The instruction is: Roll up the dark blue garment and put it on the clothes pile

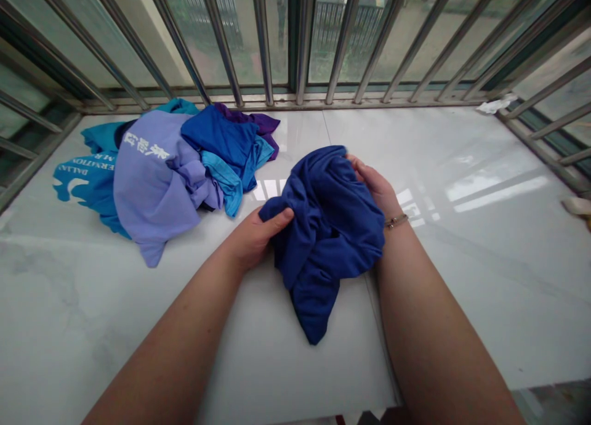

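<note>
A crumpled dark blue garment (332, 215), probably a shirt, is held between both hands above the white tiled surface, with one corner hanging toward me. My left hand (263, 235) grips its left edge, thumb on top and the other fingers hidden underneath. At the far right edge, my right hand (376, 182) pinches the fabric, its fingers partly behind the cloth. A bracelet (396, 222) circles my right wrist. To the left lies a heap of clothes, with a lavender shirt (157, 172) bearing white characters on top and a bright blue garment (226, 138) beside it.
Metal bars (263, 49) in front of windows border the far side and both ends of the glossy white surface (471, 277). A crumpled white scrap (497, 104) lies in the far right corner. A pale object (577, 207) sits at the right edge.
</note>
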`<state>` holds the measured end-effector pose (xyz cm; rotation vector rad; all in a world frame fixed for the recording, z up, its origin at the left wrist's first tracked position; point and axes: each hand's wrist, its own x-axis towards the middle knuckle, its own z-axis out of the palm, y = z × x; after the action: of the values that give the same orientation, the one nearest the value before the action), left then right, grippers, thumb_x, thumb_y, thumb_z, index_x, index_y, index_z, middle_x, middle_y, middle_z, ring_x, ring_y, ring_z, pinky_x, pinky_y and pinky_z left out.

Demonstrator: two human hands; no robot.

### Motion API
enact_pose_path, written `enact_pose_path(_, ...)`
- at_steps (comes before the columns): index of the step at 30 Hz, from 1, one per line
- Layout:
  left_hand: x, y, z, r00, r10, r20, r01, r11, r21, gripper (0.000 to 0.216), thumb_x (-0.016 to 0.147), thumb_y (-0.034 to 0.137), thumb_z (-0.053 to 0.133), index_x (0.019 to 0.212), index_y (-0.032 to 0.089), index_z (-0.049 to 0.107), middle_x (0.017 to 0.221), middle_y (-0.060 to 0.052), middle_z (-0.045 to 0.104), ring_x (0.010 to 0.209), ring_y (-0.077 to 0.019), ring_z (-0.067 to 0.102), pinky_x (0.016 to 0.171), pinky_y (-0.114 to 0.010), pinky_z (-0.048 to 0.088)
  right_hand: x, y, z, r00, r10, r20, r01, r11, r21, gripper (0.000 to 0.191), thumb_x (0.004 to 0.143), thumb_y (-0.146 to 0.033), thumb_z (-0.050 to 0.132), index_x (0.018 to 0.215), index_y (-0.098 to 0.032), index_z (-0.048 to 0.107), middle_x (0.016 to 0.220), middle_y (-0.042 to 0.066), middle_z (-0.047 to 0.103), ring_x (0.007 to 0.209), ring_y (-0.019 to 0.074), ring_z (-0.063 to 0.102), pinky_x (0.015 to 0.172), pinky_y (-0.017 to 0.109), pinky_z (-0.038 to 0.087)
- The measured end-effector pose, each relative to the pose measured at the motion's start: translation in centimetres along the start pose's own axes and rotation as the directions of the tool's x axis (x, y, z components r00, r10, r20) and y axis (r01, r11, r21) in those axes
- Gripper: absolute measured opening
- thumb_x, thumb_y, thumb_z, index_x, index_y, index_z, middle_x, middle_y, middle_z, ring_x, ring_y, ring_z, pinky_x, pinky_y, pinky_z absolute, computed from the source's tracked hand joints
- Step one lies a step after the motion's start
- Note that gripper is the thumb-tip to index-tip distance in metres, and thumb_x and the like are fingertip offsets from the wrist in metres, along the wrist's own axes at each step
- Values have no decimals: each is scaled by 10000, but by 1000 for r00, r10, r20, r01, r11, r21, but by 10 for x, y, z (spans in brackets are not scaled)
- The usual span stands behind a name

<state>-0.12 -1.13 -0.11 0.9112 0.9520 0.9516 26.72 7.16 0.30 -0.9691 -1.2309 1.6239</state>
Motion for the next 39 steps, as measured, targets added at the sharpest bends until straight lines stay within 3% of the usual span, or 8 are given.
enact_pose_path(3,3,4,0,975,151,-164,-153,988,0,791,883,820,771,1421,243,729,1340,-137,820,1398,-364,714,1221,-552,561,-11,-5,17,962,-17,272,-18,992,124,856,804,-746,900,1497,-326,626,1498,81,672,1435,315,632,1176,462,562)
enact_pose_path(6,1,9,2,955,292,-53,-274,936,223,982,780,877,822,1496,218,693,1504,-180,731,1581,-397,546,1353,-558,403,-19,-5,22,875,50,481,-131,982,136,1030,760,-532,1023,1643,-346,526,1660,82,572,1501,303,589,1228,438,516)
enact_pose_path(10,-7,6,11,944,282,169,-328,773,543,1188,532,618,1090,1558,213,648,1543,-181,694,1626,-430,469,1415,-588,264,-16,2,17,867,99,488,-177,977,117,1009,782,-312,1006,1661,-354,513,1688,77,555,1503,284,592,1235,419,507)
enact_pose_path(15,-4,-3,14,944,280,174,-328,750,575,1207,521,506,1116,1581,222,613,1473,-161,732,1538,-396,574,1391,-603,312,-7,-1,11,902,76,425,-127,988,92,806,827,-378,962,1553,-273,628,1554,92,677,1408,301,666,1216,439,532)
enact_pose_path(20,6,5,9,913,372,167,-373,593,713,585,816,303,921,1380,261,771,1402,-113,786,1410,-354,674,1341,-551,412,-11,-6,16,896,73,438,-137,984,117,746,858,-510,944,1504,-260,667,1451,113,733,1275,283,741,1125,413,594)
enact_pose_path(25,4,17,7,865,498,-52,-263,539,800,398,855,273,829,1253,261,808,1356,-67,811,1356,-329,703,1268,-488,509,-13,-4,18,917,76,392,-166,965,201,815,836,-656,906,1505,-267,649,1404,118,749,1189,268,767,990,377,643)
enact_pose_path(32,17,17,-25,552,544,-632,110,704,702,764,994,486,735,1608,94,508,1646,-252,597,1537,-379,575,1333,-518,426,5,-4,11,1000,-15,1,14,960,281,588,884,-651,801,1347,-324,643,1283,33,786,838,157,741,725,280,640)
enact_pose_path(39,28,-1,-23,741,495,-454,162,524,836,883,980,506,714,1693,82,411,1782,-250,435,1697,-415,350,1423,-517,277,8,8,24,981,45,187,-67,991,113,507,883,-529,910,1262,-263,703,1269,74,777,945,176,762,834,330,694)
